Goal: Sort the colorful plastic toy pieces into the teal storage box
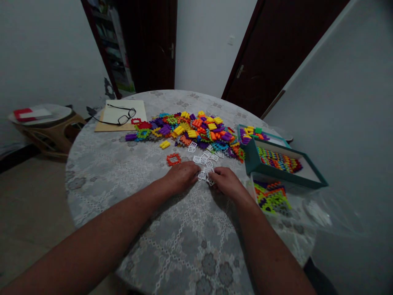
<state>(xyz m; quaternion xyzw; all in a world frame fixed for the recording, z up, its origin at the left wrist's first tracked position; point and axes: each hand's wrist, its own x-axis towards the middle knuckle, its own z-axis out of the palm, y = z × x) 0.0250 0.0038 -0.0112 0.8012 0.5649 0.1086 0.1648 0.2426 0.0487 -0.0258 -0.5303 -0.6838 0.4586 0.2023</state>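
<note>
Both my hands rest on a round table (107,172) with a grey lace cloth. My left hand (181,175) and my right hand (225,183) lie close together, fingers curled around small white square plastic pieces (205,175) between them. More white pieces (206,158) lie just beyond my fingers. A red square frame piece (174,159) sits to the left of them. Behind lies a wide heap of colourful interlocking plastic blocks (190,129) in purple, orange, yellow, green and blue.
A teal box (284,162) with sorted coloured pieces stands at the right, a clear bag of pieces (272,196) in front of it. Glasses (123,116) lie on a paper pad at the back left. A low stool (46,123) and two dark doors stand behind.
</note>
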